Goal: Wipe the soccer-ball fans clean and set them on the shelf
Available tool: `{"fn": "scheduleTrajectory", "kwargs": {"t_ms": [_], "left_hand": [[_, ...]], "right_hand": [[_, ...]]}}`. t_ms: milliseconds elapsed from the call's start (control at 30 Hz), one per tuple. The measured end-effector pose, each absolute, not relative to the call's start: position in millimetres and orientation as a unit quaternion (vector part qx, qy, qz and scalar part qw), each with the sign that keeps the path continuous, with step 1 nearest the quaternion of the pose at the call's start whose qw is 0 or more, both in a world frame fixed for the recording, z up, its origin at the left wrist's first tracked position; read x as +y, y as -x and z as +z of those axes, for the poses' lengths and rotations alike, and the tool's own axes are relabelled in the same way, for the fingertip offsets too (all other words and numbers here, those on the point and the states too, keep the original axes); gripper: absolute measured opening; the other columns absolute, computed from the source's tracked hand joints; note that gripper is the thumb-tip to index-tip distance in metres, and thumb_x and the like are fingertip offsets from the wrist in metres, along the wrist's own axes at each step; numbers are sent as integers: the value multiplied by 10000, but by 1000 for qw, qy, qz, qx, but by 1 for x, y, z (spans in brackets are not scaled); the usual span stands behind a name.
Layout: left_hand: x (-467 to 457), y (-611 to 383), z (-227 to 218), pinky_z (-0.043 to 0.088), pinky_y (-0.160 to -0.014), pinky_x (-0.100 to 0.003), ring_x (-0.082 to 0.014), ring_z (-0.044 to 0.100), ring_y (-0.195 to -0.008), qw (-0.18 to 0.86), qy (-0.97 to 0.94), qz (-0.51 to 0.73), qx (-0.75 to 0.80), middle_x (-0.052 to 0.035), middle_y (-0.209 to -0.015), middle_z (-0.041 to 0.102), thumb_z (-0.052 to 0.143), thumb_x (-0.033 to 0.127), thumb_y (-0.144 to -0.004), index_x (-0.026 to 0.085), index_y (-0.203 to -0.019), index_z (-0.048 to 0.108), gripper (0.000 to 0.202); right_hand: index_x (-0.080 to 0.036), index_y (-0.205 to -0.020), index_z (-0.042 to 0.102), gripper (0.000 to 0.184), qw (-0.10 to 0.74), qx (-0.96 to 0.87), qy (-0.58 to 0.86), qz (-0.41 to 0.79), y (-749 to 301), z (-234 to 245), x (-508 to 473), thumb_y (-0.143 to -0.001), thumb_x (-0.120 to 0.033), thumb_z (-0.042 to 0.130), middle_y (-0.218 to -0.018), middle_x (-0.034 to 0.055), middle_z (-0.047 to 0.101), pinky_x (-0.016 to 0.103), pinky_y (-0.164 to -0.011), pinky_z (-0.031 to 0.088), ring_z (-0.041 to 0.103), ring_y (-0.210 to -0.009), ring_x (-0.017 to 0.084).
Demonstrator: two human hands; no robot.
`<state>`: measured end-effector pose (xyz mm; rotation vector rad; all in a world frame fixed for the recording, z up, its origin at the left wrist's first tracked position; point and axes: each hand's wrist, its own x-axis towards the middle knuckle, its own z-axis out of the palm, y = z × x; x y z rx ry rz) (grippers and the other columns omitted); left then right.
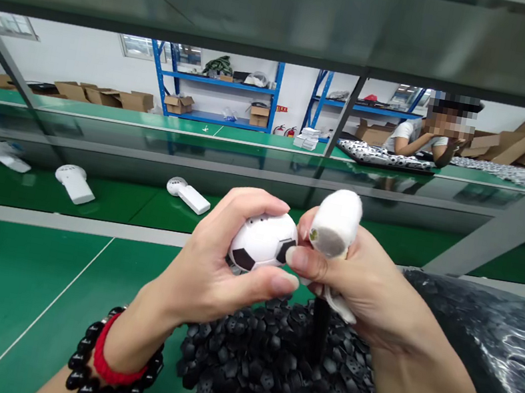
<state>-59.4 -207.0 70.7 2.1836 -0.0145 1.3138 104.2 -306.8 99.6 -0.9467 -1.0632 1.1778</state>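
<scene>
My left hand (227,251) is wrapped round a small white ball (265,241) with black five-sided patches, like a mini football. My right hand (332,263) grips a hammer (339,213) near its head, which looks wrapped in white cloth and has a grey end face. The hammer's black handle hangs down below the palm. With its thumb tip, my right hand touches a black patch on the ball's right side. Underneath both hands lies a heap of black five-sided pieces (263,366) on the green bench (22,290).
A clear plastic bag of dark pieces (494,352) lies at right. Beyond the bench edge, several white devices with round heads (74,184) rest on a green conveyor belt (134,204). Across it, a person (418,136) sits beside a tray of black-and-white parts (381,155).
</scene>
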Motion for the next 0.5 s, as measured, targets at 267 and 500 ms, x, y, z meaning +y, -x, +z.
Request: {"fn": "scheduleTrajectory", "kwargs": {"t_ms": [267,500], "left_hand": [[-217,53,71,491,-561,-196,-83,590,-604,394,-772,497,47,43,-842,674,771,265,-852,244,-1164,581,366],[-219,53,75,465,-450,-144,-69,584,-517,400,-736,526,149,55,-732,651,788,236,-746,212,-1040,602,349]], "right_hand": [[-198,-875,665,241,564,-513,459,455,-107,98,-313,-764,-234,876,-664,-58,539,119,-486,388,451,-571,62],[-305,-1153,660,320,611,-560,528,185,-97,100,-329,-986,-561,565,-1025,44,662,291,-648,567,660,-838,213]]}}
